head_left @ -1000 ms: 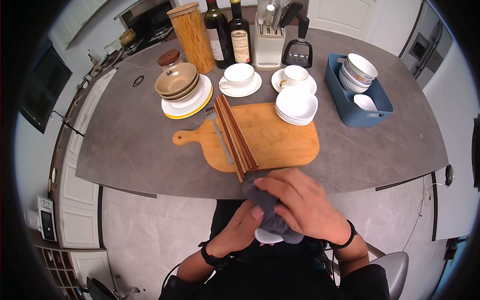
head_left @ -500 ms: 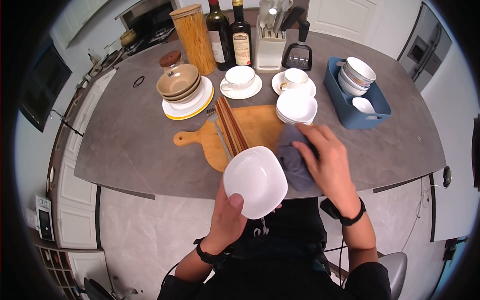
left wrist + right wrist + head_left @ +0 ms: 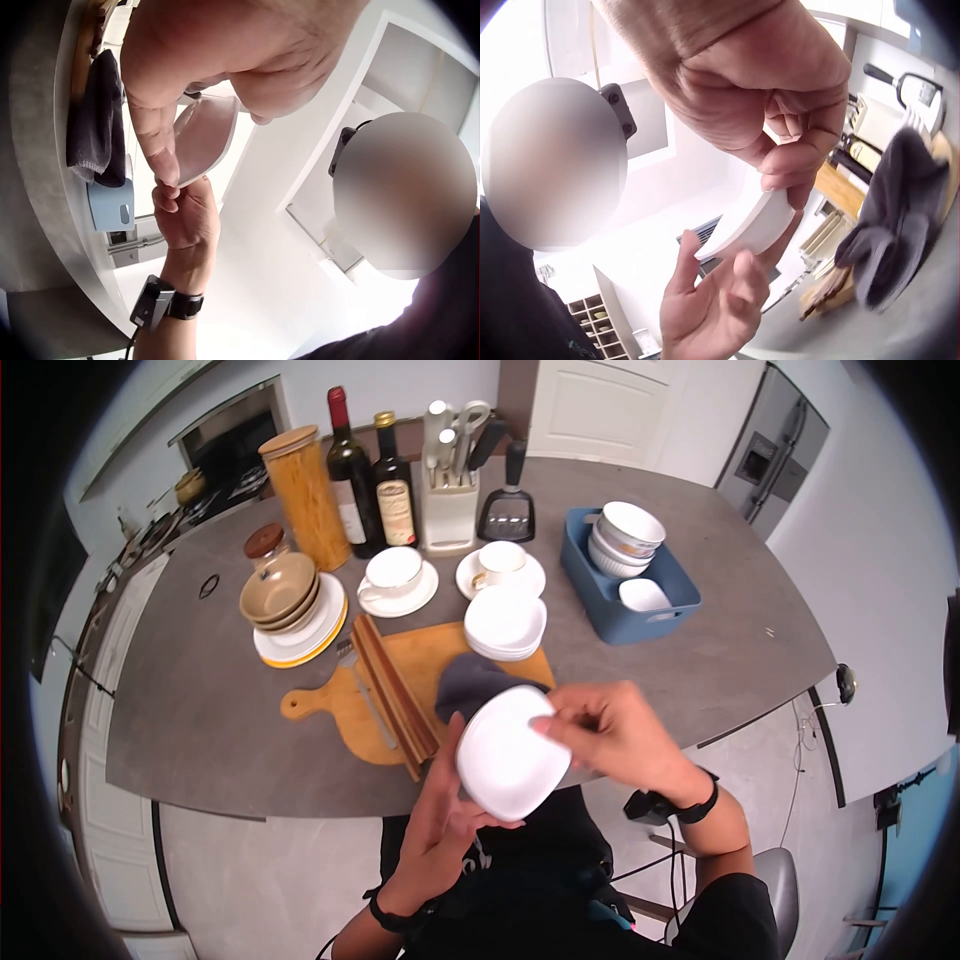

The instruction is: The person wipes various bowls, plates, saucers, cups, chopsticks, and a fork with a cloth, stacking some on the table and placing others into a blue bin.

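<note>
A white squarish bowl (image 3: 510, 755) is held tilted above the table's front edge. My left hand (image 3: 436, 838) holds its left and lower side between thumb and fingers. At the upper right rim, my right hand (image 3: 628, 742) pinches the bowl; the right wrist view shows the thumb and fingertips on the rim of the bowl (image 3: 754, 225). Just beyond the bowl, a dark grey cloth (image 3: 468, 685) lies crumpled on the wooden board (image 3: 420, 648), touched by neither hand. Similar white bowls (image 3: 505, 622) stand stacked at the board's back right.
Chopsticks (image 3: 385, 685) and a fork (image 3: 370, 700) lie across the board. Behind it stand two cups on saucers, two bottles (image 3: 350, 490) and a knife block (image 3: 450, 510). Brown bowls (image 3: 278, 590) on plates are at left, a blue basket (image 3: 640, 622) with bowls at right.
The cloth has left my right hand and lies on the board. That hand has moved to the bowl's rim. The bowl has turned in my left hand, and the head view has shifted.
</note>
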Demonstrator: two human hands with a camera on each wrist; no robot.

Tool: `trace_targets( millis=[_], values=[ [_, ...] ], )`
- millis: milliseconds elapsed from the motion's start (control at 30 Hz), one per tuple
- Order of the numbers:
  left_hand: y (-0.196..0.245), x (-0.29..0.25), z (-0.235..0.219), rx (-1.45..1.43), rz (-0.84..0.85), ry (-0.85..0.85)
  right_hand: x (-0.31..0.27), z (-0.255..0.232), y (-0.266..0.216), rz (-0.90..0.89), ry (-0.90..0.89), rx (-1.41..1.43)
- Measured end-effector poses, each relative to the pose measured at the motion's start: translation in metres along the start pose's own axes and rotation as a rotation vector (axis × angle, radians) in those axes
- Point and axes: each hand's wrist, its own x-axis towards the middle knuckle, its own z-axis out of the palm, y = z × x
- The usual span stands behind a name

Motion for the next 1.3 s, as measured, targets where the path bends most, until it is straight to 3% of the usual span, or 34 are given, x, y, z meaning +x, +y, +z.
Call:
trace_targets(
  millis=[100,133,267,333,400,667,800,967,1200,1300],
  values=[
    [0.002,-0.005,-0.007,0.065,0.063,0.037,0.009,-0.053,-0.007,-0.031,0.316,-0.106],
    [-0.004,-0.006,-0.020,0.003,0.121,-0.044,0.019,-0.080,0.000,-0.101,0.375,-0.164],
    [-0.004,-0.009,-0.023,-0.003,0.087,0.025,0.063,-0.169,0.019,-0.099,0.641,-0.710],
    [-0.003,-0.009,-0.017,0.079,0.059,0.159,0.085,-0.202,0.044,-0.056,0.621,-0.827],
    [-0.004,-0.010,-0.018,0.078,0.059,0.160,0.101,-0.219,0.063,-0.014,0.597,-0.943],
    [-0.007,-0.015,-0.025,0.071,0.069,0.184,0.136,-0.222,0.091,0.403,0.267,-1.082],
    [-0.009,-0.016,-0.028,0.042,0.078,0.190,0.132,-0.211,0.098,0.355,0.254,-1.307],
    [-0.013,-0.017,-0.027,0.005,0.081,0.186,0.138,-0.199,0.095,0.428,0.125,-1.474],
    [-0.015,-0.021,-0.032,-0.011,0.078,0.159,0.137,-0.197,0.084,0.367,0.137,-1.460],
    [-0.014,-0.021,-0.032,-0.024,0.066,0.124,0.134,-0.187,0.061,0.243,0.254,-1.500]
  ],
)
